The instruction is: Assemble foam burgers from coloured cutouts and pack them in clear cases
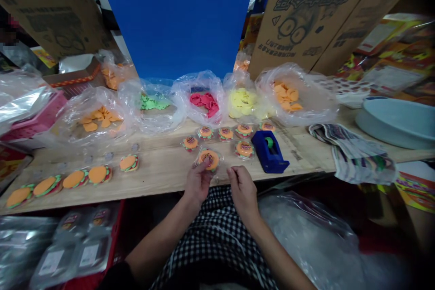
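At the table's front edge, my left hand [199, 180] grips a toy burger in a clear plastic pack [211, 158]. My right hand [242, 186] is curled just to the right of it, thumb against the fingers; whatever may be between them is too small to make out. Beyond the hands sit several more packed burgers [225, 134]. A blue tape dispenser [269, 152] with a green core stands to the right of my right hand. Along the left front edge is a row of unpacked burgers [99, 174], with small clear round pieces [109, 156] behind them.
Open plastic bags hold orange pieces [99, 119], green pieces [154, 103], red pieces [205, 103], yellow pieces [243, 102] and more orange ones. Folded newspaper [350, 145] and a pale blue basin [401, 122] lie right. Cardboard boxes [316, 13] and a blue panel [180, 13] rise behind.
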Tool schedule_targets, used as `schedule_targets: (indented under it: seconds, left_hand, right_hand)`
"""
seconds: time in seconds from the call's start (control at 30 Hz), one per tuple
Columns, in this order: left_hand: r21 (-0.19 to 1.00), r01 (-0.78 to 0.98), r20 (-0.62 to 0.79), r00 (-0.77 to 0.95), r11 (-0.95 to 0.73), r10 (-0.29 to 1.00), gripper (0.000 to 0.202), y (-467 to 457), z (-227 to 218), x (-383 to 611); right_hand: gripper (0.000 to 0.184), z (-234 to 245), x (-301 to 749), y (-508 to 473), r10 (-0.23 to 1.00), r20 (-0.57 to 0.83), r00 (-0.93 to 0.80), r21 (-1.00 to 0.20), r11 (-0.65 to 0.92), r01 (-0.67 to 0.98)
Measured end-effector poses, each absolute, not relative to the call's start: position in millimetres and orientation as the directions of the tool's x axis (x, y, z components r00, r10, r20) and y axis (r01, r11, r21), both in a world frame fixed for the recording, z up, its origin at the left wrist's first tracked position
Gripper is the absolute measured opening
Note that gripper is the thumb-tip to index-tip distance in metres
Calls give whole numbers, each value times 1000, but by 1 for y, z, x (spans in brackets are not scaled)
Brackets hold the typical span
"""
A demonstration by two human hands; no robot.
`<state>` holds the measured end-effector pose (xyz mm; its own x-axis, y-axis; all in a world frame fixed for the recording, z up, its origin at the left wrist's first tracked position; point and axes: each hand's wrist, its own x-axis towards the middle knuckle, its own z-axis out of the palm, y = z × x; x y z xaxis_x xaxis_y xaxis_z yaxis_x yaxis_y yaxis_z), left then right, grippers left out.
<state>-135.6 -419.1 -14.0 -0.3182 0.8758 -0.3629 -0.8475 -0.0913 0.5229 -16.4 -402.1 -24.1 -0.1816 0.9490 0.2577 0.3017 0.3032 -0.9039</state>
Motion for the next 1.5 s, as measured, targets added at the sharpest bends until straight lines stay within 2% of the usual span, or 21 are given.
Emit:
schedule_targets:
  seconds: [0.07,0.17,0.33,0.43,0.57,0.67,0.73,0.77,0.8,0.83,0.87,0.9,0.93,0.97,1.07,1.2,1.33,1.43,1.5]
  left_hand:
    - [520,-851,-357,-294,-73,887,23,-421,-13,-131]
    - [495,-868,-365,-258,-48,894,23,-423,-14,-126]
    - [474,-880,-388,-230,-21,892,26,-421,-18,-126]
    - [525,-850,-424,-225,36,877,26,-418,-21,-128]
    - [639,-758,-368,-151,131,917,29,-421,-24,-131]
    - [790,-576,-355,-150,211,923,39,-430,-27,-155]
    - [941,-270,-285,-308,204,908,47,-436,-25,-193]
    - [984,-58,-178,-400,169,899,48,-439,-22,-218]
    - [970,198,-30,-478,141,878,44,-442,-17,-247]
    - [886,432,96,-528,170,844,38,-444,-11,-277]
    - [744,628,201,-536,228,820,35,-446,-4,-308]
    - [550,771,247,-516,320,820,36,-447,3,-337]
    - [324,855,214,-482,404,849,37,-447,10,-364]
    - [263,865,181,-479,428,859,38,-447,15,-387]
    - [179,890,84,-438,419,895,36,-444,23,-431]
    - [72,915,-3,-398,397,917,27,-438,16,-445]
    - [-14,909,20,-417,417,909,13,-435,7,-437]
    - [-42,907,62,-415,418,908,14,-440,3,-417]
    - [-63,904,117,-413,422,903,17,-446,3,-397]
  right_hand:
    - [22,-21,-24,-402,960,182,-212,-941,233,246]
    - [27,-23,-32,-398,960,83,-267,-992,106,73]
    - [31,-40,-37,-393,965,-12,-261,-996,-33,-77]
    - [32,-49,-38,-392,965,-80,-248,-986,-113,-123]
    - [29,-59,-41,-392,971,-161,-178,-966,-192,-174]
    - [28,-67,-42,-387,970,-213,-118,-948,-235,-214]
    - [30,-73,-43,-381,966,-240,-90,-942,-255,-218]
    - [30,-76,-43,-377,962,-259,-88,-939,-272,-210]
    - [31,-77,-44,-374,955,-281,-96,-935,-295,-195]
    - [33,-77,-45,-371,946,-305,-114,-931,-321,-176]
    - [34,-77,-46,-368,936,-326,-136,-925,-345,-157]
    - [36,-75,-47,-366,926,-343,-161,-920,-365,-140]
    - [37,-73,-49,-364,917,-355,-185,-916,-380,-128]
    - [39,-71,-50,-363,909,-363,-205,-912,-391,-122]
    - [38,-66,-55,-358,887,-382,-259,-899,-422,-120]
    - [34,-66,-54,-353,858,-410,-310,-886,-456,-89]
    - [32,-66,-44,-361,877,-371,-306,-920,-392,-6]
    - [31,-64,-41,-378,915,-315,-254,-949,-303,84]
    - [29,-63,-46,-394,882,-327,-339,-944,-291,154]
